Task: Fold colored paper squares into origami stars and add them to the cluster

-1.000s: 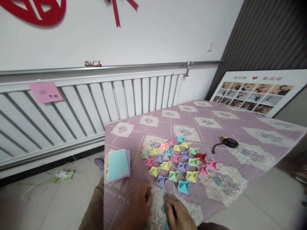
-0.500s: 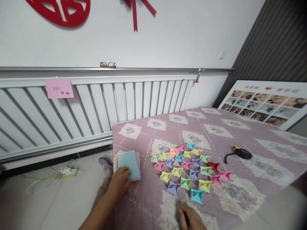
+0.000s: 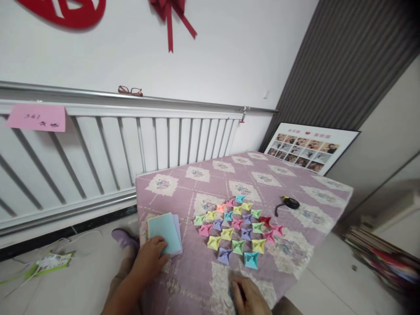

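My left hand (image 3: 151,256) lies with its fingers flat on the lower left edge of a stack of coloured paper (image 3: 166,228), light blue on top with lilac and yellow edges showing. Near the front of the table my right hand (image 3: 247,295) is curled over the cloth; whatever its fingers may hold is hidden. Between and beyond the hands stand several small folded paper pieces (image 3: 238,246) in uneven rows, coloured yellow, green, pink, purple, blue and red. The nearest one to my right hand is a blue folded piece (image 3: 251,259).
A patterned purple tablecloth (image 3: 193,271) covers the table. At its right lies a black and yellow object with a strap (image 3: 291,202). Behind stand a white radiator (image 3: 164,144) and a photo board (image 3: 311,148). Cables and a power strip (image 3: 50,264) lie on the floor.
The view has swung to the right, so things sit further left in it. My left hand stays on the paper stack and my right hand stays curled near the table's front.
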